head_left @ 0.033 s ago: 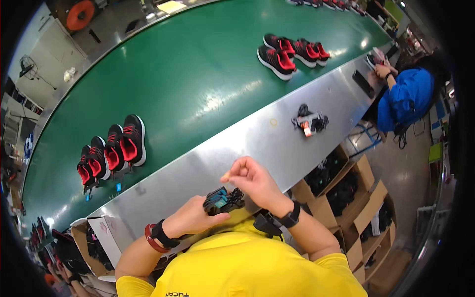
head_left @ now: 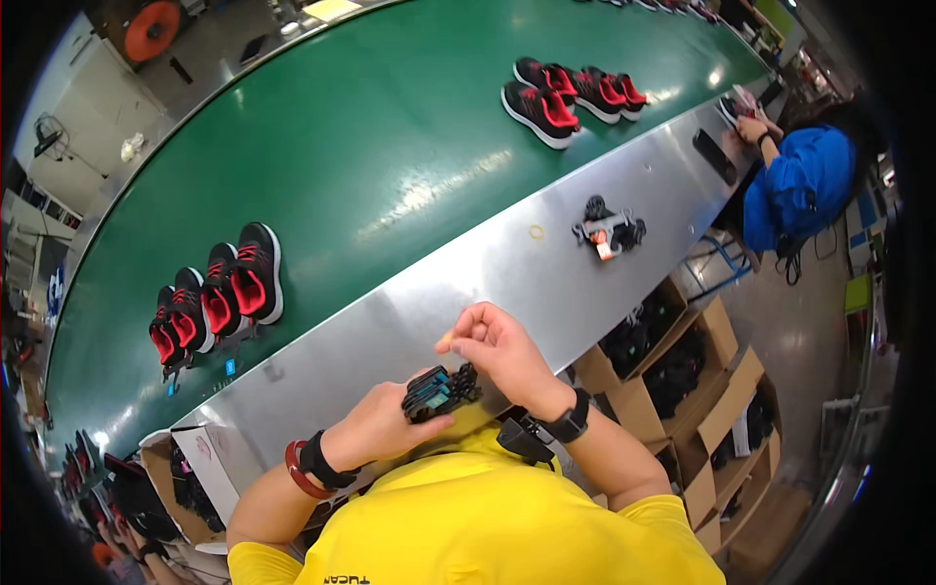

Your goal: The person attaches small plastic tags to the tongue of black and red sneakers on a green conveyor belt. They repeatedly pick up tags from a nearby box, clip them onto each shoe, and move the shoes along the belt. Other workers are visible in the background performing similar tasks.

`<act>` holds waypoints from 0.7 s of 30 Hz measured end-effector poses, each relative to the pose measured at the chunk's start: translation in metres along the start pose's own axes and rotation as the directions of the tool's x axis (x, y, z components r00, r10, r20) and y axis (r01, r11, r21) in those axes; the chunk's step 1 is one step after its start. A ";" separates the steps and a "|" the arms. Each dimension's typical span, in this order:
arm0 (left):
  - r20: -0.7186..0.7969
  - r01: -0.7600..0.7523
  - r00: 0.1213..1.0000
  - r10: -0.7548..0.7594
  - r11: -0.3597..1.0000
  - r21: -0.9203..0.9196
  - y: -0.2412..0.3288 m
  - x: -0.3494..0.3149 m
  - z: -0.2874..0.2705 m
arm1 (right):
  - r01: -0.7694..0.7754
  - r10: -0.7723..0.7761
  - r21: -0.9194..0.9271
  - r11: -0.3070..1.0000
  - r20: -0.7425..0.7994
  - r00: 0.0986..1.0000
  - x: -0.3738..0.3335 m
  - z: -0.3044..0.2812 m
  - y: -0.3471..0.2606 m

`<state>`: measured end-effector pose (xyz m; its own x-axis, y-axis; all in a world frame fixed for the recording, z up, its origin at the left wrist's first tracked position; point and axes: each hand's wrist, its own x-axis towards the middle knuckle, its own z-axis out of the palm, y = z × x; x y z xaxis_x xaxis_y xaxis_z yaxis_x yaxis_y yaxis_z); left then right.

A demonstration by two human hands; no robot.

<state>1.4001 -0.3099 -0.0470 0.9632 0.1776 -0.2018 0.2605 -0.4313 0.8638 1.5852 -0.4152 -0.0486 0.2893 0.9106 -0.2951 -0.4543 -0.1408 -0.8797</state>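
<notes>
My left hand (head_left: 378, 426) is closed around a bundle of small black plastic hangers (head_left: 436, 394) with teal labels, low over the near edge of the metal ledge. Just above and to the right of the bundle, my right hand (head_left: 499, 359) has its thumb and fingers pinched together. Whatever they hold, if anything, is too small to make out. Another cluster of black and grey hangers (head_left: 609, 232) with an orange tag lies on the ledge further right. A thin yellowish rubber band (head_left: 536, 232) rests to the left of that cluster.
Black-and-red sneakers stand on the green belt (head_left: 390, 127) in a left group (head_left: 255, 278) and a right group (head_left: 542, 109). Cardboard boxes (head_left: 717, 341) of dark items sit below the metal ledge (head_left: 409, 302). A person in blue (head_left: 804, 185) works at far right, near a black case (head_left: 715, 156).
The whole scene sits slightly higher in the picture. Both hands keep nearly the same pose, the left still around the hangers.
</notes>
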 end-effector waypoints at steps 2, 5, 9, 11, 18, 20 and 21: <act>-0.090 0.027 0.995 -0.044 0.984 -0.178 0.009 0.001 0.007 | -0.038 0.055 0.315 0.948 -0.047 0.997 -0.004 -0.017 0.021; -0.153 0.128 0.942 -0.299 0.740 -0.660 -0.005 -0.008 0.021 | 0.050 -0.027 0.474 0.879 -0.054 0.998 -0.022 -0.043 0.026; -0.318 -0.005 0.892 -0.322 0.696 -0.718 -0.009 0.022 0.017 | 0.264 -0.202 0.411 0.873 -0.189 0.961 -0.062 -0.080 0.042; -0.305 0.040 0.871 -0.386 0.673 -0.738 -0.014 0.031 0.020 | 0.376 -0.220 0.362 0.853 -0.403 0.888 -0.086 -0.105 0.058; -0.130 0.182 0.928 -0.350 0.727 -0.662 -0.017 0.052 0.032 | 0.297 0.215 0.580 0.758 -0.653 0.726 -0.114 -0.204 0.160; -0.123 0.201 0.927 -0.355 0.744 -0.637 -0.014 0.057 0.033 | 0.250 0.263 0.533 0.808 -0.707 0.656 -0.077 -0.231 0.182; -0.104 0.217 0.928 -0.359 0.745 -0.631 -0.005 0.063 0.034 | 0.260 0.247 0.473 0.842 -0.766 0.593 -0.056 -0.244 0.187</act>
<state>1.4620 -0.3264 -0.0802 0.7931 0.4116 -0.4490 0.3614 0.2754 0.8908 1.6899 -0.5868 -0.2874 0.7048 0.2073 -0.6784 -0.7057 0.3023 -0.6408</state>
